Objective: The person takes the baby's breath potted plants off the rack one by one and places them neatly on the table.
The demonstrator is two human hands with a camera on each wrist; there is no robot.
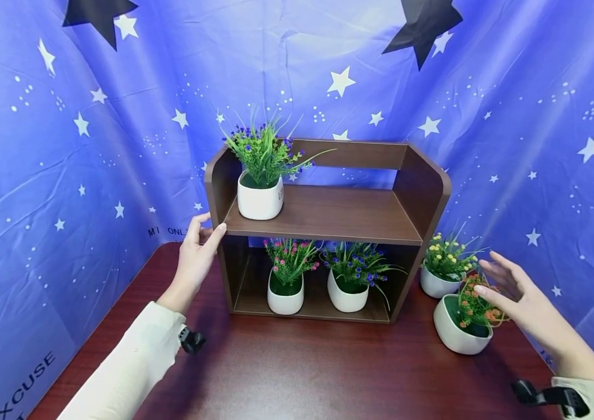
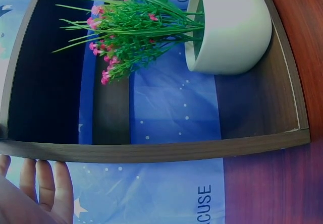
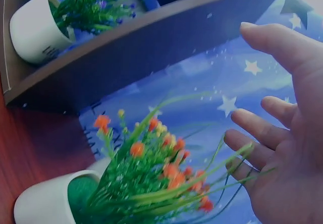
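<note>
My left hand (image 1: 195, 255) touches the left side of a dark brown wooden shelf (image 1: 323, 216); its thumb lies at the front edge and its straight fingers (image 2: 63, 183) reach the outer side panel. Over the orange-flowered potted plant (image 1: 462, 324), my right hand (image 1: 523, 300) hovers with fingers spread and nothing in its grasp. Long green blades of that plant overlap the fingers in the right wrist view. Its white pot (image 3: 43, 201) stands on the table, right of the shelf.
A purple-flowered plant (image 1: 260, 195) occupies the upper shelf's left end. Below stand a pink-flowered plant (image 1: 285, 291) and a blue-flowered one (image 1: 348, 289). Behind the orange plant is a yellow-flowered plant (image 1: 440, 280). Blue star-patterned cloth (image 1: 118, 146) surrounds the reddish-brown table (image 1: 302, 367).
</note>
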